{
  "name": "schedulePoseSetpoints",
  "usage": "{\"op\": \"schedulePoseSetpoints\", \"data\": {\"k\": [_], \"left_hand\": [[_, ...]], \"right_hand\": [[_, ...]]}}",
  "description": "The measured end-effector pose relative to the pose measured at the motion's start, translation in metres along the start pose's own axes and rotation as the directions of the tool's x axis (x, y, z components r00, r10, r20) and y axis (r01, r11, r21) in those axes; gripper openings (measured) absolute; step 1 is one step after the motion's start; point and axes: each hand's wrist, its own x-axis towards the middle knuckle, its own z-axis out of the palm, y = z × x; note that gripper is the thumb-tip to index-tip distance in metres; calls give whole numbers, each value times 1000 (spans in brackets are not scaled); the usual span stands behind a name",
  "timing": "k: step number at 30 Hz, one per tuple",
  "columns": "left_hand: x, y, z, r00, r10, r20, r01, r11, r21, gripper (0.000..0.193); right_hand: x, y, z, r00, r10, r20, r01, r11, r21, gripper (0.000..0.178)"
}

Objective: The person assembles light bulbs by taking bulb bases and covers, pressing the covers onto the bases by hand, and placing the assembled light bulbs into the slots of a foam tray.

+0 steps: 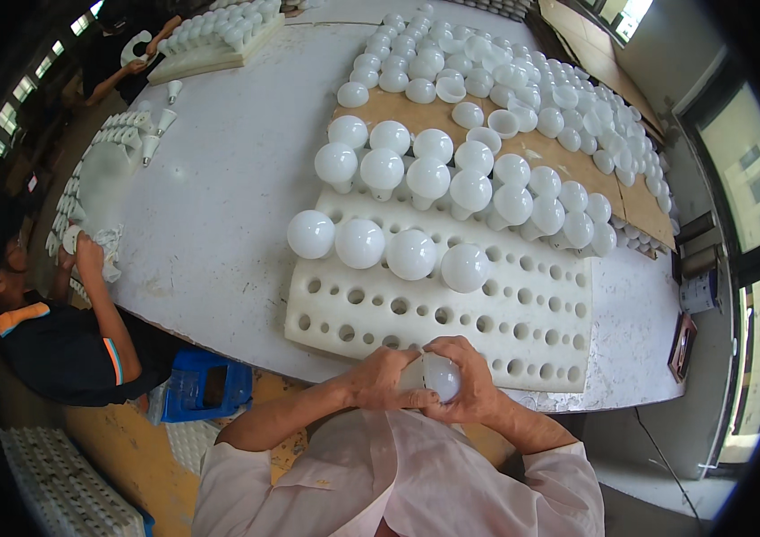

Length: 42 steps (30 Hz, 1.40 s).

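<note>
**1 bulb held in 2 hands at the near edge of the foam tray**

The left hand (384,378) and right hand (465,380) are closed on a white bulb (442,376), held in front of the shirt, just beside the near edge of the tray. The right fingers curl round the domed end; the left fingers grip the opposite side, where the part held is mostly covered. The 2-handed hold probably steadies dome and body together; how firm it is cannot be told.

The perforated white foam tray (326,322) lies on the table (246,179). It carries a row of 4 upright bulbs (359,243) towards its left, and closer-packed bulbs (429,178) along its far side. The holes, in larger and smaller sizes, presumably keep them dome-up and apart. Nearer holes stand vacant.

Beyond, a brown cardboard sheet (559,161) bears many loose white domes (503,123), some with the open rim showing. The sheet likely keeps them off the tabletop. A second foam tray (219,64), far left, is filled with bulbs.
</note>
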Motion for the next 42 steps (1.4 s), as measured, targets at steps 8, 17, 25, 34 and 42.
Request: {"op": "schedulePoseSetpoints", "data": {"k": [8,17,25,34,42], "left_hand": [[-28,-4,7,899,-70,-433,-23,979,-205,32],[-59,-21,-6,462,407,-788,-53,899,434,27],[-90,-116,-33,191,-113,-975,-87,987,-132,37],[-92,-143,-121,85,-92,-992,176,981,-76,41],[-108,-180,-299,141,-13,-990,832,543,111,76]], "right_hand": [[8,13,-93,953,-3,-304,-114,923,-367,73],[16,40,-108,967,151,-205,-225,884,-410,87],[-85,86,-218,471,333,-817,-698,707,-114,50],[68,104,-269,874,168,-455,-424,722,-547,38],[243,226,-258,974,228,-19,-117,425,-897,77]]}}
